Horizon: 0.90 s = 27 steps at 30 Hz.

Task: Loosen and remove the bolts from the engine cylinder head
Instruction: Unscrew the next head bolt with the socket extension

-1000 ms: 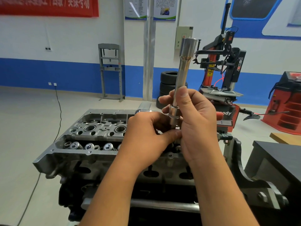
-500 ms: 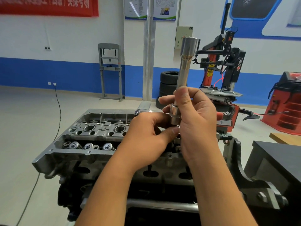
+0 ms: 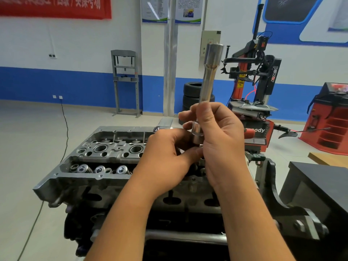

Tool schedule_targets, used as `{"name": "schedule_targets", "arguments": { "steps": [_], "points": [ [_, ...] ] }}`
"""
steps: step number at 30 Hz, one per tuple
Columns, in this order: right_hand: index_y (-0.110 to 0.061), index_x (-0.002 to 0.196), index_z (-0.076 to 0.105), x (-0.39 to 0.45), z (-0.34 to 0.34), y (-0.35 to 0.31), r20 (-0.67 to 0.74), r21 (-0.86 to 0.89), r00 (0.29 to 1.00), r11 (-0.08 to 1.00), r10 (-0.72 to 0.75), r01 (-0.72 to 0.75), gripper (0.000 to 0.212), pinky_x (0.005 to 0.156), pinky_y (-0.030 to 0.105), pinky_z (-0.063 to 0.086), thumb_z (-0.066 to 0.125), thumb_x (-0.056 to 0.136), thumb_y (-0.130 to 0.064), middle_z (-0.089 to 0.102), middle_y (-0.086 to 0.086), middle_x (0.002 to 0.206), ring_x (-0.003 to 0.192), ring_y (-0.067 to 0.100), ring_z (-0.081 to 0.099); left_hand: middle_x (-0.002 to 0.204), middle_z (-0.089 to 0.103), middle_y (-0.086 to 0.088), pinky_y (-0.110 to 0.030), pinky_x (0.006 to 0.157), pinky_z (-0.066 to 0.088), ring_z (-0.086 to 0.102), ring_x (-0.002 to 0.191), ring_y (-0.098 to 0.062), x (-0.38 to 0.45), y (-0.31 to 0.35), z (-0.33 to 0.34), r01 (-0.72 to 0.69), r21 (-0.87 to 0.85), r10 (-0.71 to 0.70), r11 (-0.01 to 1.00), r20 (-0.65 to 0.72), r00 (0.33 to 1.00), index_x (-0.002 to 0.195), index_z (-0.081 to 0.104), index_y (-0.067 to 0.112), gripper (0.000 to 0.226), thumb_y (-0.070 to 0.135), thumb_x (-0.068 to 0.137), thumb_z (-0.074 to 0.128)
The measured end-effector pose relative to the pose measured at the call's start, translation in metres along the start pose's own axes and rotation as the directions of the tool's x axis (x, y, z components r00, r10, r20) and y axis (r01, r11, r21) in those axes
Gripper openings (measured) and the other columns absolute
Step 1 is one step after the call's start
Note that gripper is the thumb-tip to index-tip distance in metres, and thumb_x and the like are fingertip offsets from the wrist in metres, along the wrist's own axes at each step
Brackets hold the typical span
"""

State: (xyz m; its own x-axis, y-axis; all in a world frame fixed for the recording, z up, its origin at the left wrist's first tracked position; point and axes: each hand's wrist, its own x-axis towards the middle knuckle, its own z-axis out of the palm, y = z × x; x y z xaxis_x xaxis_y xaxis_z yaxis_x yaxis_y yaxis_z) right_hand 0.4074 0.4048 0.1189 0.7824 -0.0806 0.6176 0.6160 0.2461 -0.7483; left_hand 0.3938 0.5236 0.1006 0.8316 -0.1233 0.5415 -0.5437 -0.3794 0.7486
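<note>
Right hand: the right hand (image 3: 216, 140) is wrapped round a long polished steel socket extension bar (image 3: 208, 85), held nearly upright over the engine, its wide end topmost.
Left hand: the left hand (image 3: 167, 157) pinches at the bar's lower end, thumb and fingertips curled in just under the short chrome socket (image 3: 197, 134); whether it holds a bolt there or only the socket's mouth, I cannot tell.
Cylinder head: the grey cast-aluminium engine cylinder head (image 3: 105, 157) sits on its stand directly below both hands, valve springs and plug wells exposed on its left half; the right half is hidden behind the hands.
Bolts: none plainly visible from here.
Step, as I judge it: working something out of, or onto, the socket end.
Risk: a small part slipping from that fingertip pinch could drop into an open well or port of the head, since the hands hang right above it.
Risk: the bar's heavy upper end could tip if the right hand loosens while the left tugs.
Room: red tyre changer (image 3: 254, 87) and stacked black tyres (image 3: 192, 97) stand behind.
</note>
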Motion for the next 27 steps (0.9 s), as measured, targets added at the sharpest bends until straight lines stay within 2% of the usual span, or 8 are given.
{"name": "schedule_targets", "arguments": {
  "steps": [3, 5, 8, 11, 16, 19, 24, 27],
  "points": [
    [-0.018, 0.093, 0.073, 0.0007, 0.0010, 0.0004, 0.022, 0.005, 0.999, 0.999, 0.047, -0.047, 0.036, 0.076, 0.042, 0.060, 0.058, 0.096, -0.051, 0.078, 0.008, 0.088, 0.081, 0.020, 0.073, 0.078, 0.075, 0.022, -0.012, 0.061, 0.053, 0.070, 0.071, 0.002, -0.0010, 0.0000, 0.0050, 0.015, 0.027, -0.012, 1.000, -0.112, 0.994, 0.080, 0.073, 0.037, 0.020, 0.022, 0.082, 0.086],
    [-0.017, 0.097, 0.068, 0.0004, 0.0011, -0.0017, 0.023, 0.034, 0.999, 0.998, 0.049, -0.049, 0.033, 0.072, 0.038, 0.061, 0.066, 0.091, -0.049, 0.078, 0.008, 0.085, 0.079, 0.021, 0.074, 0.079, 0.075, 0.025, -0.011, 0.064, 0.054, 0.071, 0.075, 0.005, -0.0021, -0.0006, 0.0053, 0.017, 0.028, -0.014, 0.999, -0.120, 0.993, 0.079, 0.071, 0.039, 0.022, 0.025, 0.081, 0.088],
    [-0.013, 0.098, 0.060, -0.0007, 0.0009, -0.0027, 0.027, 0.038, 1.000, 0.999, -0.007, 0.006, 0.044, 0.071, 0.032, 0.062, 0.072, 0.081, -0.051, 0.078, 0.006, 0.080, 0.078, 0.019, 0.076, 0.082, 0.075, 0.023, -0.011, 0.063, 0.052, 0.071, 0.076, 0.003, -0.0016, 0.0005, 0.0016, -0.012, 0.041, 0.013, 0.999, -0.008, 1.000, 0.085, 0.073, 0.039, 0.015, 0.027, 0.089, 0.079],
    [-0.011, 0.095, 0.062, -0.0004, 0.0010, -0.0014, 0.033, 0.047, 0.999, 0.999, -0.012, 0.010, 0.042, 0.073, 0.033, 0.062, 0.063, 0.086, -0.053, 0.077, 0.008, 0.083, 0.076, 0.019, 0.074, 0.078, 0.074, 0.021, -0.012, 0.062, 0.049, 0.068, 0.071, 0.001, -0.0015, 0.0003, -0.0024, -0.013, -0.013, 0.014, 1.000, 0.095, 0.995, 0.091, 0.073, 0.036, 0.020, 0.017, 0.099, 0.070],
    [-0.014, 0.095, 0.067, 0.0003, 0.0011, -0.0021, -0.009, 0.068, 0.999, 0.997, 0.031, -0.030, 0.036, 0.066, 0.031, 0.059, 0.060, 0.097, -0.050, 0.077, 0.008, 0.083, 0.073, 0.017, 0.070, 0.087, 0.077, 0.015, -0.037, 0.080, 0.060, 0.072, 0.084, -0.003, -0.0014, 0.0009, 0.0042, 0.019, 0.056, -0.018, 0.998, -0.013, 1.000, 0.096, 0.076, 0.030, 0.011, 0.020, 0.092, 0.079],
    [-0.016, 0.095, 0.062, -0.0007, 0.0029, -0.0015, -0.005, 0.041, 1.000, 0.999, 0.018, -0.018, 0.033, 0.066, 0.041, 0.063, 0.066, 0.089, -0.049, 0.078, 0.008, 0.085, 0.074, 0.021, 0.072, 0.081, 0.076, 0.015, -0.034, 0.072, 0.058, 0.072, 0.077, -0.003, -0.0001, -0.0032, 0.0034, 0.004, 0.055, -0.001, 0.998, -0.056, 0.998, 0.089, 0.076, 0.029, 0.010, 0.023, 0.087, 0.083],
    [-0.011, 0.093, 0.067, 0.0001, 0.0030, -0.0010, 0.003, 0.025, 1.000, 1.000, -0.006, 0.006, 0.039, 0.071, 0.029, 0.059, 0.055, 0.097, -0.048, 0.078, 0.008, 0.087, 0.076, 0.015, 0.071, 0.079, 0.074, 0.010, -0.040, 0.069, 0.055, 0.068, 0.072, -0.009, 0.0011, -0.0055, -0.0014, -0.004, -0.015, 0.005, 1.000, 0.107, 0.994, 0.089, 0.074, 0.034, 0.019, 0.018, 0.100, 0.070],
    [-0.014, 0.093, 0.071, 0.0016, 0.0012, 0.0012, 0.016, 0.045, 1.000, 0.999, 0.015, -0.016, 0.038, 0.071, 0.027, 0.059, 0.050, 0.103, -0.044, 0.077, 0.008, 0.085, 0.076, 0.015, 0.072, 0.085, 0.077, 0.009, -0.039, 0.077, 0.057, 0.072, 0.081, -0.009, 0.0018, -0.0059, 0.0007, 0.016, 0.004, -0.016, 1.000, 0.051, 0.999, 0.094, 0.077, 0.029, 0.011, 0.018, 0.096, 0.075]
  ]
}}
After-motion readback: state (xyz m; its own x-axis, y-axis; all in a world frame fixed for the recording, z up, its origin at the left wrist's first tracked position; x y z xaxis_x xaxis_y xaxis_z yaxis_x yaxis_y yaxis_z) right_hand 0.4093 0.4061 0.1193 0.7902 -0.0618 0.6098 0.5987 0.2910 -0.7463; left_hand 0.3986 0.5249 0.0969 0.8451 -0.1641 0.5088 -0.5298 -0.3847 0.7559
